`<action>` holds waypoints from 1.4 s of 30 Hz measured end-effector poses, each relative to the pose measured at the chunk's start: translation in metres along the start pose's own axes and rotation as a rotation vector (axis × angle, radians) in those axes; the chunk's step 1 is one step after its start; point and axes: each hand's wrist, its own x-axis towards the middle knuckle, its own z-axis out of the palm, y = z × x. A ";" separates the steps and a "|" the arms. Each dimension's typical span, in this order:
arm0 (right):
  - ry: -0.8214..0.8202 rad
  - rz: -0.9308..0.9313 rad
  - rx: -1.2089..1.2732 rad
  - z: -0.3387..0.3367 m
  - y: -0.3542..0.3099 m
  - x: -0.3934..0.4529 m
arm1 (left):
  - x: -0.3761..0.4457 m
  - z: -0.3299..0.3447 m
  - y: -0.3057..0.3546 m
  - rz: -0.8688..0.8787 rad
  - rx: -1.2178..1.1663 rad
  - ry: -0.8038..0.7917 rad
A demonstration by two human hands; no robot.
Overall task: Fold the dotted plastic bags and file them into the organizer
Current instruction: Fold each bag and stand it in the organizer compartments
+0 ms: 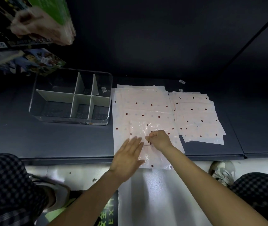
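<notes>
A stack of pale pink dotted plastic bags [143, 105] lies on the dark shelf, its near end hanging over the front edge. On top lies a partly folded bag [139, 129]. My left hand [127, 158] lies flat with straight fingers on that bag's near part. My right hand [160, 139] is curled and pinches a fold of the same bag just right of my left fingertips. A smaller stack of dotted bags [198, 116] lies to the right. The clear organizer [71, 119] with white dividers stands to the left; I see no bags in its compartments.
Packaged goods [32, 22] hang at the upper left above the organizer. The shelf's front edge [64, 158] runs across the view, with a light floor, my checked trouser legs and shoes below it. Two small white labels [182, 81] lie behind the stacks.
</notes>
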 end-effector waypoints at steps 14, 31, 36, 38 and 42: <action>-0.358 -0.123 0.416 0.020 -0.035 -0.003 | -0.005 0.008 -0.008 -0.053 0.110 -0.254; -0.077 -0.632 -0.422 -0.014 0.032 -0.011 | -0.001 0.006 -0.021 -0.090 -0.087 -0.170; 0.143 -0.768 -0.499 -0.005 0.043 -0.021 | 0.001 0.003 -0.021 -0.137 -0.133 -0.146; 0.204 -0.859 -0.580 -0.003 0.039 -0.021 | 0.003 -0.001 -0.024 -0.166 -0.174 -0.131; 0.237 -0.955 -0.761 -0.004 0.033 -0.018 | 0.012 -0.012 -0.028 -0.253 -0.293 -0.121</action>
